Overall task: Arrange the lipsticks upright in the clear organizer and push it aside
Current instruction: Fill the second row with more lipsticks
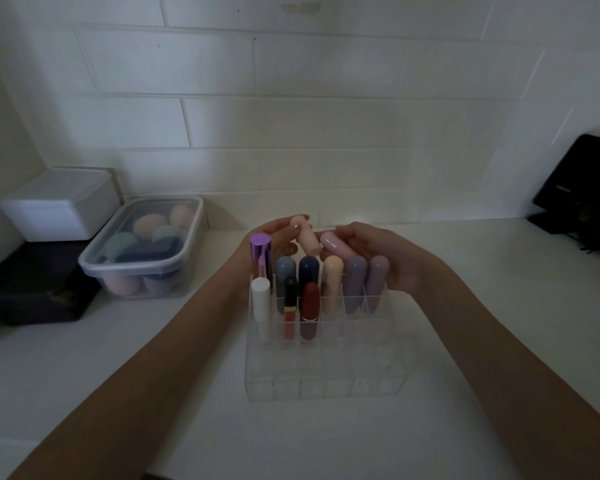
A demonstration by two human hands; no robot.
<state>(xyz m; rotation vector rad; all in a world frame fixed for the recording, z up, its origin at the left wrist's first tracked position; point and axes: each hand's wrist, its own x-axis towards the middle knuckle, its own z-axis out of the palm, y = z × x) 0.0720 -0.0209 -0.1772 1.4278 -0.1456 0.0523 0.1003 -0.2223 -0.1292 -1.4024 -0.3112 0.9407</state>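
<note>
A clear organizer (326, 375) stands on the white counter in front of me, with several lipsticks upright in its far rows: a purple-capped one (260, 258), a white one (261, 303), a dark red one (309, 310) and pastel ones. Behind the organizer, my left hand (278, 237) holds a pale peach lipstick (305, 237), tilted. My right hand (378, 254) grips a pink lipstick (336, 245), lying nearly level above the back row. The near rows of the organizer hold nothing.
A lidded clear tub of makeup sponges (146, 247) sits at the left, beside a white box (63, 202) stacked on a dark box (35, 285). A black object (582, 188) leans at the far right. A tiled wall stands behind.
</note>
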